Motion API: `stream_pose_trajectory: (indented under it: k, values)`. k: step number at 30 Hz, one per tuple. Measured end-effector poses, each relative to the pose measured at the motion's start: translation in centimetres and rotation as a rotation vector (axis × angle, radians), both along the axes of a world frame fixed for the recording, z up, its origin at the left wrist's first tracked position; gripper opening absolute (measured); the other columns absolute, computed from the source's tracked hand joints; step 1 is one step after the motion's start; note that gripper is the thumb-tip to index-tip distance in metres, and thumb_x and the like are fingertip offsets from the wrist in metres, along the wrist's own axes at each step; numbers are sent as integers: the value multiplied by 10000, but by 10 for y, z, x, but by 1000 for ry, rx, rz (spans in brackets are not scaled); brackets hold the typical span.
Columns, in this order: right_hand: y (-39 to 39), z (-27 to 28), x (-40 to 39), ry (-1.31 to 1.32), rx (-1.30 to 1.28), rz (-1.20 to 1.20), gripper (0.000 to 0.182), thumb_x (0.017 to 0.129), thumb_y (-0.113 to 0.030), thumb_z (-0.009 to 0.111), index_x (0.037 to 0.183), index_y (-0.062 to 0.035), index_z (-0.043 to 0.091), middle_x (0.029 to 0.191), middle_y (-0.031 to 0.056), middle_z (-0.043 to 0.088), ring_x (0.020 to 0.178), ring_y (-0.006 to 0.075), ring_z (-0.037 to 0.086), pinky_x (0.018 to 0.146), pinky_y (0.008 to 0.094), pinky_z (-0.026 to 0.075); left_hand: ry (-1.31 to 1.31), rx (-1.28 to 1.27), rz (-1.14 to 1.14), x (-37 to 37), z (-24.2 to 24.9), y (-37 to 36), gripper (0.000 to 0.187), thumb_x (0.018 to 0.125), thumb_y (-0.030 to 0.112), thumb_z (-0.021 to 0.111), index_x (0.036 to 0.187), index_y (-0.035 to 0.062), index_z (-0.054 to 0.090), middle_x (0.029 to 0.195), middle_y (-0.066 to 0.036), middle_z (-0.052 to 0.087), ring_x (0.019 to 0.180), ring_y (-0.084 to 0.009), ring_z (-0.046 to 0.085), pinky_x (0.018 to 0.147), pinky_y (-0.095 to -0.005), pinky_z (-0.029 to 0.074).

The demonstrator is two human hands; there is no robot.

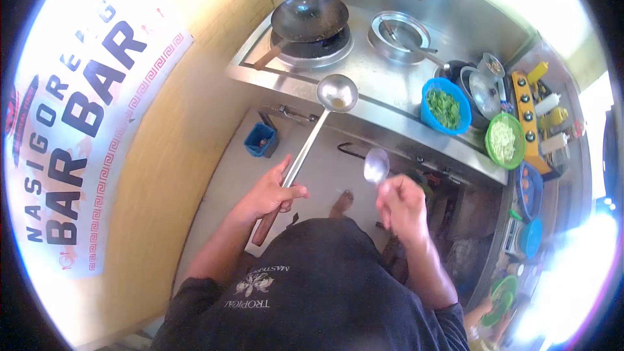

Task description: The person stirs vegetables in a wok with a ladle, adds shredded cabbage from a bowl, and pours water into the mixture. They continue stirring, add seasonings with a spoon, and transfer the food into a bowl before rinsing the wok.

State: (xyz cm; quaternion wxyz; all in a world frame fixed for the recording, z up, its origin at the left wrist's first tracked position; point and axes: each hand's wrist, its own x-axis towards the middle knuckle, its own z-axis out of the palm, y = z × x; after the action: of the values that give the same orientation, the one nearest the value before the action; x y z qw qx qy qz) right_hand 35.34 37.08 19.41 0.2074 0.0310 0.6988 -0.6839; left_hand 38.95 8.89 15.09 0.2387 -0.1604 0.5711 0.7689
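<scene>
My left hand (276,195) is closed round the long handle of a metal ladle (337,93), with the thumb and a finger stretched out. The ladle's bowl is up near the counter's front edge, and a little brownish liquid shows in it. Its wooden handle end sticks out below the hand. In my right hand (401,203), the fingers are pinched on a metal spoon (376,166), whose bowl points up. The spoon is to the right of the ladle, apart from it, in front of my body.
A wok (310,18) rests on the left burner of the steel counter (351,65). Behind the ladle is a round metal ring (398,37). To the right are a blue basket of greens (446,106), a green basket (504,141) and sauce bottles (547,104). Another person's hand (480,312) is lower right.
</scene>
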Motion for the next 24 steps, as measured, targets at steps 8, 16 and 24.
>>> stream_pose_trajectory:
  k: [8,16,24]
  values:
    - [-19,-33,-251,636,641,339,300,892,-88,537,1185,-103,599,878,125,656,713,213,646,661,357,529,-52,-79,0,-100,7,-26,1054,773,51,720,1468,30,-72,789,-100,630,487,-97,452,427,-242,380]
    - [-119,-54,-380,821,1171,574,275,848,-97,494,1070,-139,651,947,139,656,865,317,650,765,428,518,-13,-156,-120,-190,6,-86,966,814,80,669,1472,18,-36,825,-119,647,514,-100,485,448,-239,399]
    - [-184,-56,-423,654,1318,519,284,827,-78,480,1017,-151,678,970,131,659,881,318,653,770,436,522,38,-262,-362,-263,22,-182,881,872,70,573,1469,26,-73,862,-101,648,541,-90,491,489,-235,425]
